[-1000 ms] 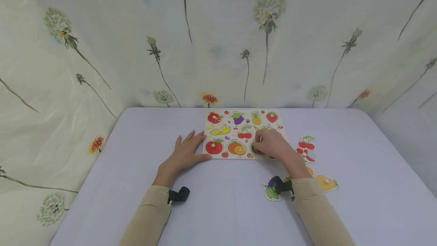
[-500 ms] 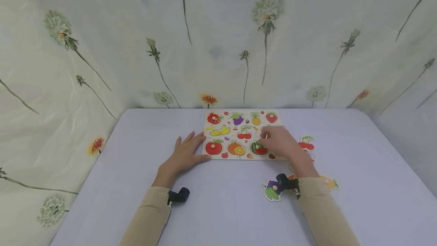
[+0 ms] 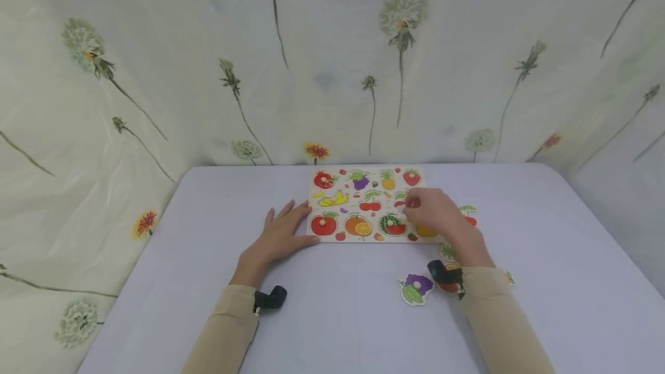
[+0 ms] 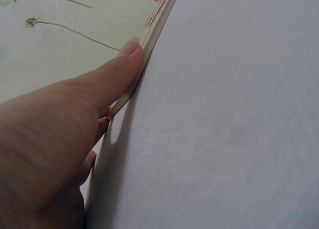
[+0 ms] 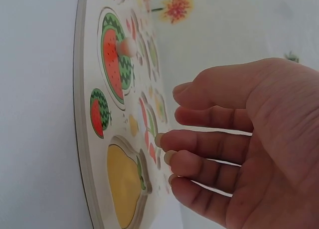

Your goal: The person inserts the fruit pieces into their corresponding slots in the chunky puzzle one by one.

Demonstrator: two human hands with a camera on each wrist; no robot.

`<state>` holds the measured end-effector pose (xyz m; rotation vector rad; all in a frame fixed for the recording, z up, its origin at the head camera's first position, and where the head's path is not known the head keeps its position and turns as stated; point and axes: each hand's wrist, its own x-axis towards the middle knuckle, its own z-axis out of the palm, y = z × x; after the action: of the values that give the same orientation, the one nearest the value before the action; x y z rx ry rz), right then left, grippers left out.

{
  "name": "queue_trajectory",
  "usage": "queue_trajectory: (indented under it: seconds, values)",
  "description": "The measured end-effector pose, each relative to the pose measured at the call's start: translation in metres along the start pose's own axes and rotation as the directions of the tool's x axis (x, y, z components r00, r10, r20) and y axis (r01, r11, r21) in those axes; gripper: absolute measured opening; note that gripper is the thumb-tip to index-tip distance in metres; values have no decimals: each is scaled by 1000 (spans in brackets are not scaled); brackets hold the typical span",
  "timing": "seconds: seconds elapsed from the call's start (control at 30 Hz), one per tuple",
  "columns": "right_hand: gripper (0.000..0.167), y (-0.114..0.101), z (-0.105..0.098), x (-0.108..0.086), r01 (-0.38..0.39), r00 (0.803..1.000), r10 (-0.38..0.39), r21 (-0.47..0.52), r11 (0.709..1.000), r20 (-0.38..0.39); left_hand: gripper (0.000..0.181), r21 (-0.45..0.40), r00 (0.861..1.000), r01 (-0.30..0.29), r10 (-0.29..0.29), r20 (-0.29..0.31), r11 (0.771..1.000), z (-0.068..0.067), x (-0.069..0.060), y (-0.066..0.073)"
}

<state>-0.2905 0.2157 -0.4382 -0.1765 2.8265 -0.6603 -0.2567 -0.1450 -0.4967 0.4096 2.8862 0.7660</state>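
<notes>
My left hand [image 3: 277, 235] lies spread at the left end of the fruit board [image 3: 328, 239], its thumb against the board's edge [image 4: 159, 24] in the left wrist view. Over the board's right part hovers my right hand [image 3: 439, 215], fingers loosely bent. The right wrist view shows nothing between the thumb and fingers of this hand [image 5: 239, 134]. The watermelon piece [image 3: 399, 228] lies in the front row; its round knob [image 5: 127, 47] stands free of the fingers. Beside it is a yellow pear shape [image 5: 122, 184] in a recess.
On the white table [image 3: 337, 316], a loose grape piece [image 3: 415, 288] lies in front of the board. Near it an orange piece [image 3: 448, 286] is partly under the right wrist camera. A cherry piece [image 3: 469, 220] shows beyond the right hand. Flowered cloth [image 3: 322, 74] hangs behind.
My right hand has come off the watermelon piece and shifted right and slightly back, uncovering that piece and part of the pear shape. The left hand has kept its place.
</notes>
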Motion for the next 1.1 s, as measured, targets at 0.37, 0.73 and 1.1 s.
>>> queue_trajectory:
  seconds: [0.37,0.73,1.1]
  values:
    - [29,12,-8,-3,0,999,0,-3,1000,-45,81,2,1000,1,-1,5,1000,0,0,0]
    - [34,23,-16,-2,-35,998,35,2,999,-53,81,-1,1000,3,-3,-8,1000,-1,0,1]
    - [37,44,-22,-6,-104,994,106,42,994,-36,80,12,1000,9,-9,-7,1000,1,1,0]
